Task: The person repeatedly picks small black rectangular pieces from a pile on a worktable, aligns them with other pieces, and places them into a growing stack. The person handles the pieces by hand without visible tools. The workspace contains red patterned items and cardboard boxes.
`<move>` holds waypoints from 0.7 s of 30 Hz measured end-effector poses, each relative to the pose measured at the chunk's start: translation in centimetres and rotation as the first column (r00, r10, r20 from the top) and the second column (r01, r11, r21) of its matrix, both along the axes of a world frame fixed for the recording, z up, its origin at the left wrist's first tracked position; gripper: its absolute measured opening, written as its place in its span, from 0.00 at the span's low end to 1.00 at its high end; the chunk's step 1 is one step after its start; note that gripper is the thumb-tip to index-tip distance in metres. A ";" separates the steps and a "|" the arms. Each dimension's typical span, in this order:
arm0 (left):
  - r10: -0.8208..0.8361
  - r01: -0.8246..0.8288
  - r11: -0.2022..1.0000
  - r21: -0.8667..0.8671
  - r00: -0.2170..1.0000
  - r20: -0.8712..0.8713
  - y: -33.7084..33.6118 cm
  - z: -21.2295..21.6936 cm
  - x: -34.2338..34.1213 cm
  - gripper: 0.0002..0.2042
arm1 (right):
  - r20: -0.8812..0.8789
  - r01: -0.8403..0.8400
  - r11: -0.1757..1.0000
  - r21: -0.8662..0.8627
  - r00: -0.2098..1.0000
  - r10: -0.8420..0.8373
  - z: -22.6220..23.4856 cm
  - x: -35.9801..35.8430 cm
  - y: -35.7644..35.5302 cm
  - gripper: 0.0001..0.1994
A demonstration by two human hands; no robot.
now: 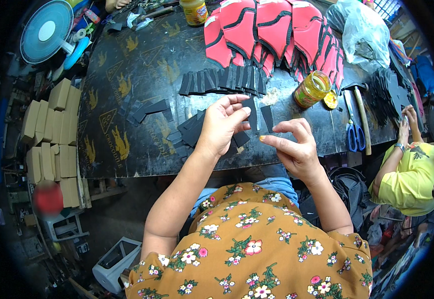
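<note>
My left hand (223, 122) pinches a thin black strip (252, 113) between thumb and fingers above the table. Just to its right, my right hand (297, 147) hovers with fingers bent and apart, a dab of yellow paste on one fingertip. A tapered black piece (267, 118) lies between the hands. Loose black pieces (189, 130) are scattered beside and under my left hand. Beyond them runs an overlapping row of black strips (217, 81). An open glass jar of yellow paste (307, 94) leans at the right, beside its lid (330, 100).
Pink cut pieces with black edging (239, 32) are piled at the back. Blue-handled scissors (355, 135) and a hammer (364, 119) lie at right, near stacked black pieces (386, 89) and a person in a yellow shirt (409, 174). Left stand a fan (47, 32) and cardboard boxes (52, 124).
</note>
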State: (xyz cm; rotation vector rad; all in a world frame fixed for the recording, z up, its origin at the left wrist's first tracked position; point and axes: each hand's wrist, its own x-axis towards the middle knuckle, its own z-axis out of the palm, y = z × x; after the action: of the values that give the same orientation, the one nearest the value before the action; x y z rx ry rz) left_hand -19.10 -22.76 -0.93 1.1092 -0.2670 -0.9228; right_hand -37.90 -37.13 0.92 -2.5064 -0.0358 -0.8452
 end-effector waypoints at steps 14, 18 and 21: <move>-0.190 -0.201 0.931 0.305 0.444 0.875 -3.9 -2.7 -1.4 0.14 | 0.042 0.498 0.863 -0.087 0.867 -0.496 3.8 -2.5 -8.3 0.23; -0.093 -0.285 0.941 0.180 0.294 0.951 -2.0 -1.2 -0.1 0.12 | -0.071 0.471 0.801 -0.370 0.845 -0.530 5.6 -1.1 -10.9 0.27; -0.132 -0.365 0.909 0.201 0.204 0.970 0.5 0.4 1.9 0.08 | -0.173 0.422 0.787 -0.450 0.824 -0.540 5.7 0.7 -11.7 0.27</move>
State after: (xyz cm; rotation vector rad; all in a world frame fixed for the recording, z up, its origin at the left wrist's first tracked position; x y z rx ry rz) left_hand -17.17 -22.26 -0.49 2.0126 -1.0901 0.0874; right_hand -37.22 -48.85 6.61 -3.0662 0.6366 -0.6871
